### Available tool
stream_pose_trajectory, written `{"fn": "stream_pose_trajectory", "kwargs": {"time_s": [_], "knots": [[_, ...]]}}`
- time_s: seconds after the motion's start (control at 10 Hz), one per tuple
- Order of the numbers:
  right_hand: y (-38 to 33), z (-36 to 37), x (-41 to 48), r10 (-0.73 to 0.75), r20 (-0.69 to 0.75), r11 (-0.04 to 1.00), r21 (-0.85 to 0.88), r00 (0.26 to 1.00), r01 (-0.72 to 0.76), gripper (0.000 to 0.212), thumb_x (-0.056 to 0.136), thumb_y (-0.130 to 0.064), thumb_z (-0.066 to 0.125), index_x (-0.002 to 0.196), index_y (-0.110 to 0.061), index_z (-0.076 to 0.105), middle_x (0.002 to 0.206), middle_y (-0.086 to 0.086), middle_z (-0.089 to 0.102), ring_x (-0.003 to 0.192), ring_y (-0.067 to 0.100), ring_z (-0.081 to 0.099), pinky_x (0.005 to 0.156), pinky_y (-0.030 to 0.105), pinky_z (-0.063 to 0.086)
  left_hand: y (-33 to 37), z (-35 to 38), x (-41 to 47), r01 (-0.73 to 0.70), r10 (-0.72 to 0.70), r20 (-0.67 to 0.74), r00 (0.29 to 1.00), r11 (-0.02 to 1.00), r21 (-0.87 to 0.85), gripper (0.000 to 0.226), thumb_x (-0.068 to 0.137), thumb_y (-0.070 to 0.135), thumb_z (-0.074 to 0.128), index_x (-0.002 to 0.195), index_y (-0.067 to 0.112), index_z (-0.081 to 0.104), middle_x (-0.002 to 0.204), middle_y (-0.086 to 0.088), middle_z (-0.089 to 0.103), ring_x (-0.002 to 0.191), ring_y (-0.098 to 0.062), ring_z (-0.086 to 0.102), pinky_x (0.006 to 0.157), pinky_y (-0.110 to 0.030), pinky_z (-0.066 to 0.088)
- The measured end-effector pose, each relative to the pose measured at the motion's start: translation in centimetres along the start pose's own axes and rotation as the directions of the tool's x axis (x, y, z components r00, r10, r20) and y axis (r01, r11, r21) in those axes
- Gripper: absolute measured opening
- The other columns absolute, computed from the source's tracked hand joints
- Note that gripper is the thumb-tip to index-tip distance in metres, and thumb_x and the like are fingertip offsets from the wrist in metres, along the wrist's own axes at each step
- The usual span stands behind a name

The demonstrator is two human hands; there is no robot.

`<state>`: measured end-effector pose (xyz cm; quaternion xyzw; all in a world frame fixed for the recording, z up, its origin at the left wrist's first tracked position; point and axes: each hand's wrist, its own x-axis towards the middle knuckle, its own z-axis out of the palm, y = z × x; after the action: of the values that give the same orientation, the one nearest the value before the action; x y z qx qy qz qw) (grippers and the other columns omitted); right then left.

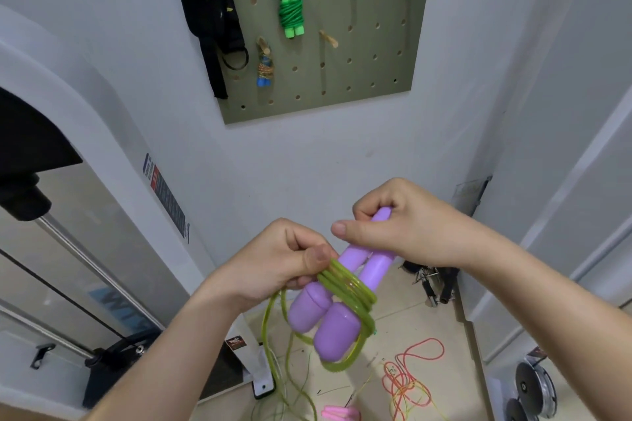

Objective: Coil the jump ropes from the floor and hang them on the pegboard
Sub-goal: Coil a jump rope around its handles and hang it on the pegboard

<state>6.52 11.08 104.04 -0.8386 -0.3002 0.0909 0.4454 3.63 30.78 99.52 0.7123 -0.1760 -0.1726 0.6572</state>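
Right hand (407,232) grips two purple handles (337,311) held side by side; left hand (273,263) pinches the green cord (345,287) wound round them (loose end hanging) — below the pegboard (369,55).

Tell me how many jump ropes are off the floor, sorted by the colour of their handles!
Green: 1, the green rope hanging on the pegboard
Blue: 1, the blue rope hanging on the pegboard
Purple: 1, the purple rope held by the left hand and right hand
Total: 3
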Motion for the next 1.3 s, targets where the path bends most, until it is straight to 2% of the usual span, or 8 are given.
{"fn": "stream_pose_trajectory", "kwargs": {"time_s": [0.3, 0.4, 0.5, 0.6, 0.8, 1.0, 1.1, 1.3], "knots": [[1.9, 3.0, 1.0, 0.297, -0.190, 0.800, 0.584, 0.936, -0.136, 0.053, 0.092, -0.013, 0.056, 0.044, -0.022, 0.035, 0.045, -0.002, 0.025, 0.038, 0.012, 0.020, 0.043, 0.017, 0.014, -3.9, 1.1, 1.0, 0.038, -0.222, -0.219, 0.950, 0.778, -0.627, 0.106, 0.019, 0.057, 0.091, 0.099, -0.002, 0.055, 0.094, -0.017, 0.061, 0.073, -0.020, 0.059, 0.046, -0.017, 0.047], [2.2, 4.4, 1.1, 0.348, -0.159, 0.684, 0.717, 0.924, -0.135, 0.052, 0.093, -0.009, 0.051, 0.046, -0.023, 0.033, 0.044, -0.003, 0.023, 0.038, 0.009, 0.016, 0.045, 0.017, 0.010, -5.9, 0.1, 1.5, 0.198, -0.214, 0.132, 0.968, 0.324, -0.925, 0.136, 0.027, 0.037, 0.096, 0.140, -0.008, 0.035, 0.146, -0.024, 0.035, 0.126, -0.032, 0.046, 0.060, -0.026, 0.055], [2.2, 5.4, 1.3, 0.392, -0.125, 0.560, 0.819, 0.911, -0.128, 0.048, 0.093, -0.010, 0.051, 0.051, -0.022, 0.032, 0.045, -0.004, 0.023, 0.039, 0.008, 0.013, 0.045, 0.018, 0.007, -2.0, 1.8, 1.0, -0.121, 0.021, -0.174, 0.984, 0.799, -0.588, 0.046, 0.093, 0.021, 0.041, 0.118, -0.014, 0.057, 0.116, -0.030, 0.060, 0.102, -0.024, 0.065, 0.072, -0.020, 0.052], [2.3, 6.0, 1.8, 0.461, -0.180, 0.485, 0.871, 0.869, -0.077, 0.044, 0.092, -0.013, 0.052, 0.055, -0.023, 0.032, 0.051, -0.002, 0.019, 0.041, 0.010, 0.012, 0.044, 0.020, 0.008, -1.6, 3.2, 1.8, -0.201, -0.011, -0.500, 0.866, 0.909, -0.366, 0.032, 0.081, 0.019, 0.044, 0.052, 0.023, 0.059, 0.046, 0.003, 0.048, 0.037, -0.011, 0.037, 0.040, -0.016, 0.029], [2.4, 6.1, 3.4, 0.536, -0.452, 0.615, 0.788, 0.713, 0.038, 0.045, 0.090, -0.012, 0.051, 0.048, -0.023, 0.035, 0.047, -0.001, 0.023, 0.042, 0.015, 0.019, 0.045, 0.023, 0.013, -3.7, 4.2, 2.3, -0.138, 0.098, -0.602, 0.793, 0.990, -0.020, 0.019, 0.086, 0.033, 0.047, 0.078, 0.021, 0.060, 0.060, 0.004, 0.054, 0.041, -0.010, 0.035, 0.044, -0.022, 0.030], [4.0, 5.8, 4.2, 0.194, -0.775, 0.978, 0.198, 0.601, -0.061, 0.048, 0.091, -0.027, 0.053, 0.050, -0.015, 0.030, 0.044, -0.004, 0.026, 0.049, 0.013, 0.025, 0.046, 0.024, 0.024, -3.6, 4.1, 1.6, 0.168, 0.211, -0.539, 0.816, 0.804, 0.570, 0.016, 0.096, 0.031, 0.047, 0.106, 0.031, 0.059, 0.074, 0.016, 0.068, 0.074, -0.005, 0.059, 0.073, -0.028, 0.045], [4.8, 5.5, 4.4, 0.041, -0.811, 0.997, -0.007, 0.583, -0.080, 0.043, 0.085, -0.035, 0.049, 0.052, -0.012, 0.034, 0.041, 0.000, 0.033, 0.051, 0.019, 0.029, 0.049, 0.034, 0.030, -2.7, 3.5, 1.4, 0.232, 0.161, -0.509, 0.846, 0.747, 0.623, 0.014, 0.096, 0.034, 0.048, 0.099, 0.029, 0.061, 0.076, 0.017, 0.069, 0.066, -0.007, 0.061, 0.073, -0.030, 0.048], [4.4, 4.9, 4.6, -0.222, -0.773, 0.945, -0.322, 0.595, -0.066, 0.040, 0.087, -0.035, 0.047, 0.055, -0.022, 0.028, 0.037, -0.011, 0.019, 0.045, 0.020, 0.025, 0.045, 0.026, 0.022, -1.9, 3.0, 1.4, 0.177, -0.156, -0.428, 0.890, 0.984, 0.011, 0.016, 0.100, 0.027, 0.044, 0.108, 0.016, 0.053, 0.082, 0.000, 0.074, 0.037, -0.014, 0.040, 0.047, -0.021, 0.033]]}}
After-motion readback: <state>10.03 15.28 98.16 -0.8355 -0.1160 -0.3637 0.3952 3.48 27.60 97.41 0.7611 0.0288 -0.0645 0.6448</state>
